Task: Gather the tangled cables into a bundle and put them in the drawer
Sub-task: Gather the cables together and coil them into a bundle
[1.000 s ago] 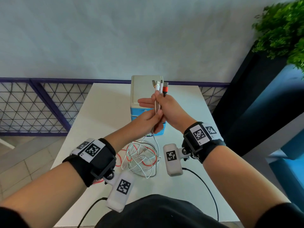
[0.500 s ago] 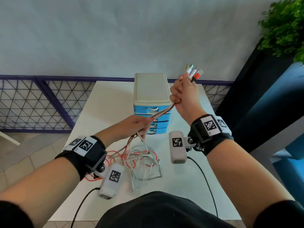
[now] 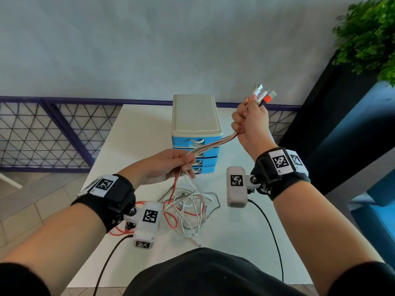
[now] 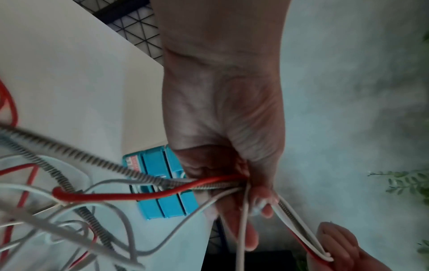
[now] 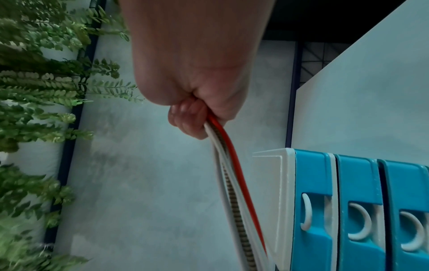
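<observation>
Head view shows the right hand raised beside the drawer unit, fist closed round the cables just below their plugs, which stick up above the knuckles. From that fist the red, white and braided strands run taut down to the left hand, whose fingers curl round them in front of the blue drawers. Below the left hand the rest of the cables hangs down into a loose tangle lying on the white table, near its front edge. All the drawers are closed. A green plant stands at the far right.
</observation>
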Available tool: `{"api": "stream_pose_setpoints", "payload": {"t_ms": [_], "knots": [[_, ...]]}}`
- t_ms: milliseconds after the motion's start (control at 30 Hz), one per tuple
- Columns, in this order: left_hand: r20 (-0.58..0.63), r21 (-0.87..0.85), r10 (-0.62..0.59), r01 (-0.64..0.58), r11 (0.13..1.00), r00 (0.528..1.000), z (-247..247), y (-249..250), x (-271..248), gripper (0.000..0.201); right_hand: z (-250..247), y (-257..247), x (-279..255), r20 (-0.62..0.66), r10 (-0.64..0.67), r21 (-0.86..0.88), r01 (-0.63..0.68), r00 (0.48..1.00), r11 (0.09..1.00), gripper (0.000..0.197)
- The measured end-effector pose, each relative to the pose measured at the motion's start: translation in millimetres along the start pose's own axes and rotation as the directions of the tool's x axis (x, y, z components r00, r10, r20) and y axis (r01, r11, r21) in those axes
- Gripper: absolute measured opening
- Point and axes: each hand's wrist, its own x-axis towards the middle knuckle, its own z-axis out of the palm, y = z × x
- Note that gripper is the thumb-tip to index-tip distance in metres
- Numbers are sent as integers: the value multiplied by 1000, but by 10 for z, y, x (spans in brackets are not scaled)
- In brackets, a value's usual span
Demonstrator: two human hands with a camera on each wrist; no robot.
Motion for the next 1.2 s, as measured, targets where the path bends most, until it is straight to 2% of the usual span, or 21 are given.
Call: {"api": "stream_pose_setpoints", "payload": {"t_ms": [133,333,433,500,567,633,733,800,900,1033,1067,1200], "knots": [[-108,-27,-47,45,999,993,27,-33,-22,30,-1,38,19,-6,14,-22,-14,1000,1000,30],[-166,206,-76,110,972,983,-43,-79,-75,55,-24,66,21,-35,42,-69,-44,999,997,30],[-166,312,-62,112,943,984,-94,-114,-67,53,-63,94,38,-36,58,-118,-62,998,991,29],[-154,402,-33,94,911,987,-118,-105,-56,47,-99,113,61,12,112,-187,-108,994,976,29],[-149,536,-5,85,840,989,-129,-53,-52,40,-148,122,70,105,228,-270,-193,968,943,29],[-175,677,33,96,730,984,-146,19,-38,37,-196,129,48,197,365,-388,-270,910,881,28],[-165,778,83,78,624,983,-158,109,-24,37,-227,178,-28,280,501,-560,-285,819,778,27],[-149,808,92,68,585,984,-161,145,-23,41,-228,212,-64,310,535,-598,-276,786,752,28],[-130,831,108,49,555,986,-164,183,-19,43,-229,227,-97,312,543,-586,-292,779,756,29],[-92,868,118,22,496,989,-134,230,4,36,-223,250,-160,290,518,-639,-240,805,731,29],[-78,872,115,12,490,990,-119,251,8,35,-224,256,-175,287,531,-654,-242,797,717,30],[-36,884,140,-34,467,990,-88,341,31,34,-241,296,-191,284,640,-657,-341,714,672,30]]}}
